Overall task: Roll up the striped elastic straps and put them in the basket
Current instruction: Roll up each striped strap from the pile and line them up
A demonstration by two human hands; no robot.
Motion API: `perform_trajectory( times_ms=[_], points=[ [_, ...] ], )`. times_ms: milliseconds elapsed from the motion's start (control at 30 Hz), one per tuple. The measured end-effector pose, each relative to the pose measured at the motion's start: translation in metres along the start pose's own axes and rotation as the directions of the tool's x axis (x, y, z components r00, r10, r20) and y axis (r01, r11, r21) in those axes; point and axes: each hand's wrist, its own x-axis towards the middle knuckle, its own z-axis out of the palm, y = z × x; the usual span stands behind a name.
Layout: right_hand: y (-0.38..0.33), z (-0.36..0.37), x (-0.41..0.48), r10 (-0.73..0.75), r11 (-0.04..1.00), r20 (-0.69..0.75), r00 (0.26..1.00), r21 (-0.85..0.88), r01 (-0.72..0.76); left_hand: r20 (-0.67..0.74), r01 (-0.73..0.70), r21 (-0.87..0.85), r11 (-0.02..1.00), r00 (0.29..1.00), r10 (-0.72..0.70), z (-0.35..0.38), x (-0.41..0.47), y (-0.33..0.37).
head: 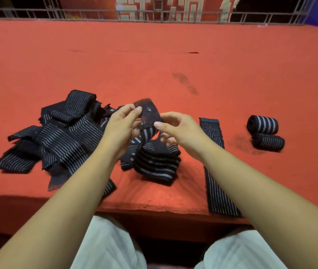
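My left hand (121, 125) and my right hand (175, 127) hold one black strap with white stripes (148, 115) up over the red table; both pinch its dark plain end, and the rest of it hangs down into a folded heap (154, 162) below. A loose pile of more striped straps (57, 136) lies to the left. One strap (213, 152) lies flat and stretched out under my right forearm. Two rolled straps (263, 125) (269, 142) sit side by side at the right. No basket is in view.
The red cloth-covered table (154, 55) stretches far back to a metal railing (154, 16). Its front edge runs just above my lap. Dark smudges mark the cloth in the middle and near the rolls.
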Motion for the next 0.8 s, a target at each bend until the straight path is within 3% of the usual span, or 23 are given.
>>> perform_trajectory(
  times_ms=[100, 233, 300, 567, 700, 800],
  points=[
    [-0.004, -0.004, -0.001, -0.017, 0.997, -0.018, 1.000, -0.082, 0.015, 0.026, -0.017, 0.030, 0.999, 1.000, 0.016, 0.007, -0.002, 0.001],
    [-0.013, -0.015, -0.002, 0.024, 0.995, -0.090, 0.996, 0.099, -0.015, 0.230, 0.009, 0.215, 0.977, 0.971, -0.059, 0.007, -0.012, -0.014],
    [-0.016, -0.026, 0.000, 0.037, 0.989, -0.164, 0.986, 0.149, -0.012, 0.260, 0.005, 0.292, 0.956, 0.962, -0.085, 0.011, -0.017, -0.021],
    [-0.011, -0.050, -0.004, 0.088, 0.985, -0.306, 0.948, 0.169, -0.037, 0.319, 0.021, 0.161, 0.987, 0.945, -0.072, 0.037, -0.021, -0.028],
    [-0.009, -0.057, -0.005, 0.005, 0.994, -0.344, 0.939, 0.104, 0.033, 0.382, -0.122, 0.262, 0.957, 0.924, 0.013, 0.052, -0.024, -0.026],
    [-0.013, -0.059, -0.006, -0.024, 0.990, -0.258, 0.966, 0.130, 0.060, 0.453, -0.225, 0.398, 0.889, 0.891, 0.023, 0.065, -0.026, -0.023]
  ],
)
